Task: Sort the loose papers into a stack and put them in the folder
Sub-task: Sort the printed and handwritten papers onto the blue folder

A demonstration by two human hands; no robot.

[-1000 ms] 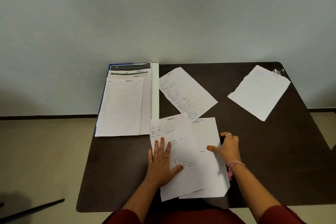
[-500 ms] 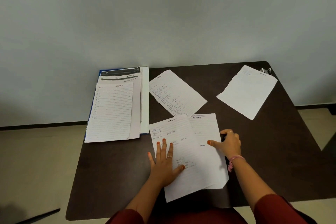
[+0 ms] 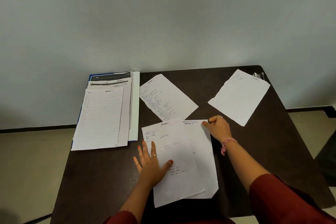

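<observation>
While 2 sheets lay overlapped at the near edge of the desk, we judged the task to be at an early stage. Our left hand pressed flat on the Section 3 sheet, fingers spread apart, palm partly on the desk beside it. Our right hand had its fingers curled together at the top right corner of the Section 4 sheet; we could not tell whether they pinched the paper or only touched it. Section 3 lay on top of Section 4, slightly skewed, edges not aligned.

2 further sheets remained uncollected: a written sheet just beyond the pair, and a nearly blank sheet well apart at the far right. The folder lay open at the left of the desk with lined pages already resting on it.

Remaining work, in our estimate: square the pair, gather the other 2 sheets, then transfer the stack into the folder.
</observation>
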